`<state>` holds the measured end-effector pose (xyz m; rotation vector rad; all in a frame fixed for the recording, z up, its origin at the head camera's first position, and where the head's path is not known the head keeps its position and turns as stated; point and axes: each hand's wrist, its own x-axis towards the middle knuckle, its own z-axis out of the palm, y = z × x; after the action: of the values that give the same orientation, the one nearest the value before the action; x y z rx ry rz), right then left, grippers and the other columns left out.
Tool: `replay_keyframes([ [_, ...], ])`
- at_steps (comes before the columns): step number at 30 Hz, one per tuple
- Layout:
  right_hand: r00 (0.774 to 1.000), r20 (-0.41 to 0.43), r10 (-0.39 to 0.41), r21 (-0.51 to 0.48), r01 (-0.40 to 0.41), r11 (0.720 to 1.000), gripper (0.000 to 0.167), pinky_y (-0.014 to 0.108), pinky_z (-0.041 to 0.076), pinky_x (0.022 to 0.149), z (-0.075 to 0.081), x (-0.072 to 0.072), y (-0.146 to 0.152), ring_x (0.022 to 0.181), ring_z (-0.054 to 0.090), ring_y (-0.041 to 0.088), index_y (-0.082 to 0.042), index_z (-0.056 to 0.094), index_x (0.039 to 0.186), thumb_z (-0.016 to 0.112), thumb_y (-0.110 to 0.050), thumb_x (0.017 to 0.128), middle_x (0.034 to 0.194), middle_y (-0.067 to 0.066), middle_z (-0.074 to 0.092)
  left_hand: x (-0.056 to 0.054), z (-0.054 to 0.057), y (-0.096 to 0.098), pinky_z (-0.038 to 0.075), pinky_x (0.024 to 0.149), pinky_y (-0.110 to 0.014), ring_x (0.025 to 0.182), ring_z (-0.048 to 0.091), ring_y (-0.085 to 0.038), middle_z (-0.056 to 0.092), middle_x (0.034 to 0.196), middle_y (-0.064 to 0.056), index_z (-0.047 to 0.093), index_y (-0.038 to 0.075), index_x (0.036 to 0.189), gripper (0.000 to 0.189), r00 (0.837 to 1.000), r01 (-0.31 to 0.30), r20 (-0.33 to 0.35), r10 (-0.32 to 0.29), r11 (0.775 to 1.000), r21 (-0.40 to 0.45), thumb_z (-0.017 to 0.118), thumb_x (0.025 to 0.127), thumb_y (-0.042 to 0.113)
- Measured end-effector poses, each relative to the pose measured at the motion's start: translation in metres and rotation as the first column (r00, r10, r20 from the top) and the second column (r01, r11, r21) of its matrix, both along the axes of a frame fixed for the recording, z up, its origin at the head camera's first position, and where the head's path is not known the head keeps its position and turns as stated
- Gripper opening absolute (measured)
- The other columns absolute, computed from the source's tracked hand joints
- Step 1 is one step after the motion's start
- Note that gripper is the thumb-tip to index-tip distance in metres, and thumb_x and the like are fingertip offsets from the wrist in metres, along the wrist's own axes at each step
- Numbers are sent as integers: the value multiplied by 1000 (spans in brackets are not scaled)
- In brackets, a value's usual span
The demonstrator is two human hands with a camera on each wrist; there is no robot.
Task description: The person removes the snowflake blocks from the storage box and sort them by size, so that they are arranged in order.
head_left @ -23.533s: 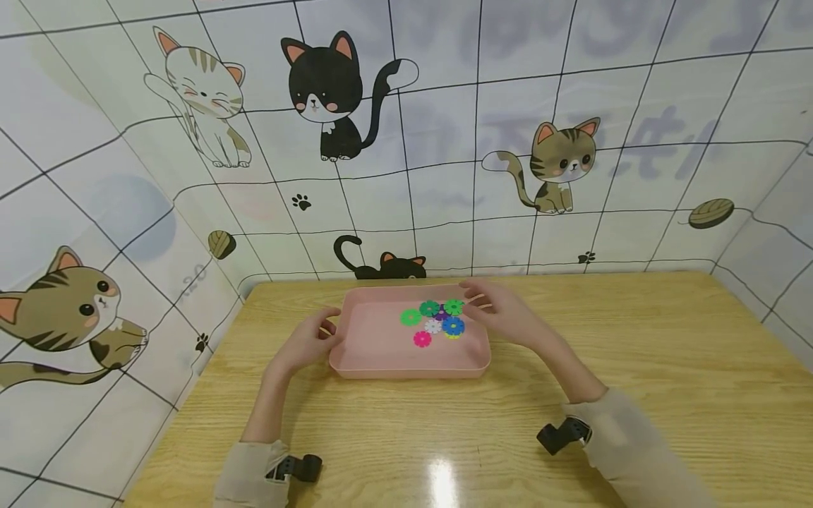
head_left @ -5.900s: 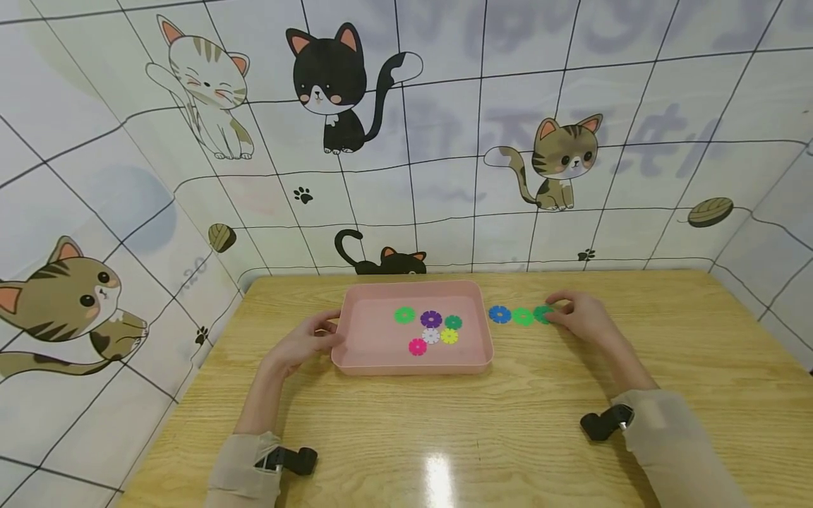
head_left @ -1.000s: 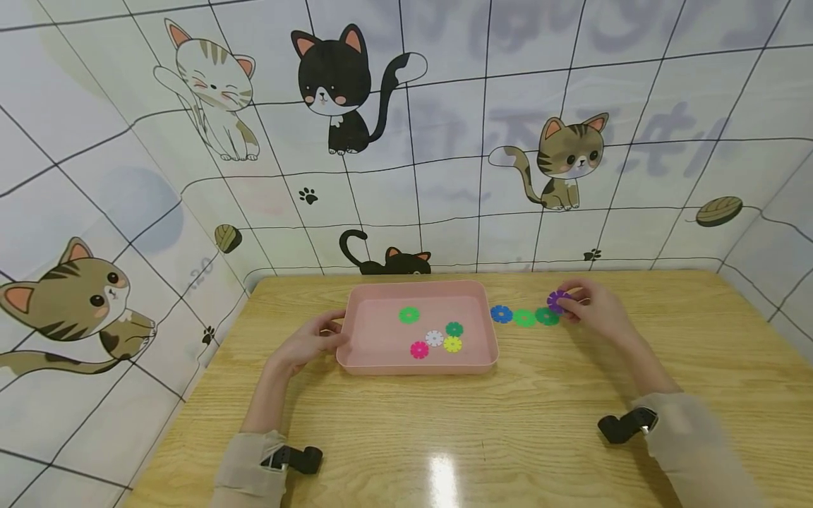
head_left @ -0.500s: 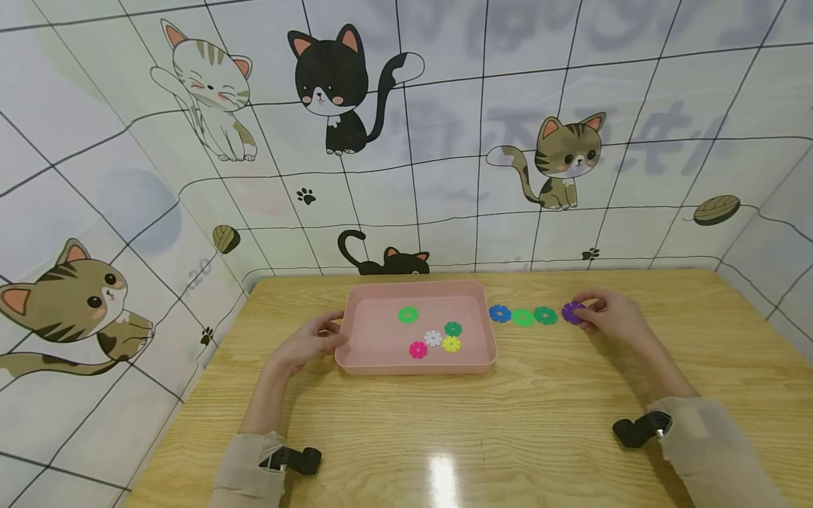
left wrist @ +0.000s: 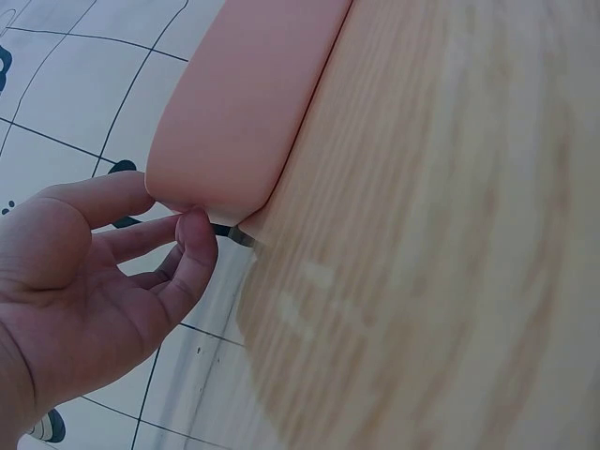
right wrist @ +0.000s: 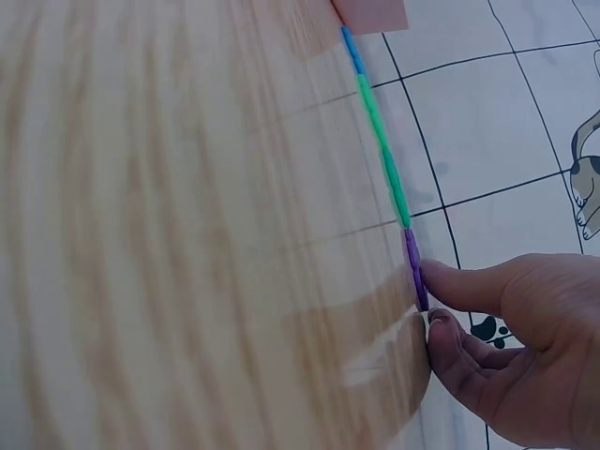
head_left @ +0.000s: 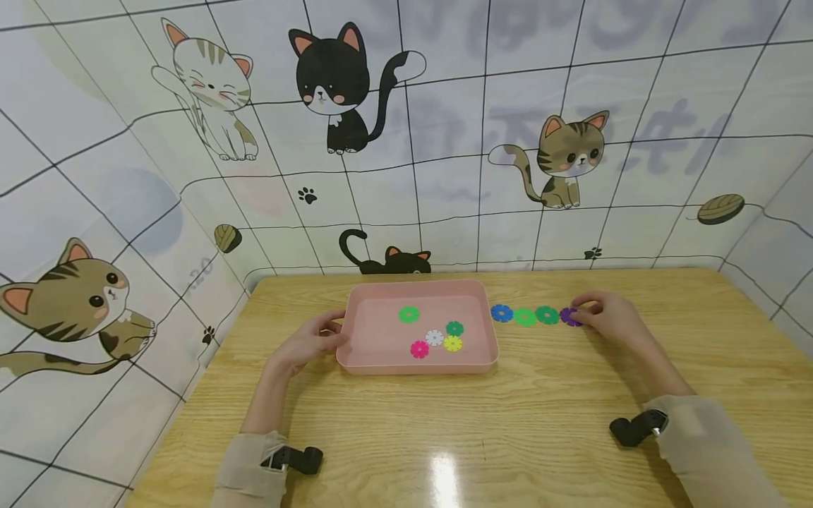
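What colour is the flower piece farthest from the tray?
Purple; the flower piece shows best in the head view.

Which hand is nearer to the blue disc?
The right hand. It holds the purple disc, right of the blue disc with two green discs between. The left hand is farther, at the left end of the pink tray, which lies between.

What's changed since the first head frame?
Blue disc, a light green disc and a dark green disc moved from the tray rightward into a row on the table; purple disc, now pinched by the right hand, is at its end. Unchanged: left hand at the tray's left end; pink disc inside.
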<state>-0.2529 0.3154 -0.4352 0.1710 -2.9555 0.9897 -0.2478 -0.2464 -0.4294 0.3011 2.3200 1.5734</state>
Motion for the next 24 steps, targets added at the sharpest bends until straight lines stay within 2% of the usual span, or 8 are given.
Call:
replay_keyframes([
  [7, 1000, -5, 7, 2, -7, 1000, 37, 34, 45, 64, 3, 1, -1, 78, 60, 25, 9, 63, 120, 67, -21, 98, 95, 22, 69, 0, 0, 1, 44, 88, -36, 103, 52, -26, 49, 119, -20, 34, -5, 153, 64, 1000, 0, -6, 0, 1000, -5, 63, 97, 5],
  [12, 999, -33, 4, -18, -5, 1000, 38, 34, 47, 65, 7, 2, -6, 84, 63, 30, 10, 61, 123, 64, -21, 100, 99, 24, 68, 0, 0, 0, 44, 88, -36, 102, 53, -26, 49, 117, -19, 34, -5, 153, 64, 1000, 0, -4, 0, 1000, 4, 63, 97, 5],
  [19, 997, -73, 11, -90, -18, 996, 36, 29, 51, 65, 20, 3, -30, 97, 66, 39, 6, 62, 124, 65, -20, 100, 101, 19, 69, -2, -2, -1, 43, 89, -37, 101, 53, -26, 49, 116, -18, 34, -5, 153, 64, 1000, 0, -3, 0, 1000, 4, 63, 97, 5],
  [24, 994, -99, 46, -95, -56, 994, 36, 33, 51, 69, 28, 1, -50, 99, 67, 39, 3, 63, 125, 65, -23, 100, 103, 18, 69, -1, -2, 0, 44, 88, -37, 102, 52, -26, 48, 116, -18, 34, -5, 153, 64, 1000, 1, 1, -1, 1000, 9, 63, 97, 5],
])
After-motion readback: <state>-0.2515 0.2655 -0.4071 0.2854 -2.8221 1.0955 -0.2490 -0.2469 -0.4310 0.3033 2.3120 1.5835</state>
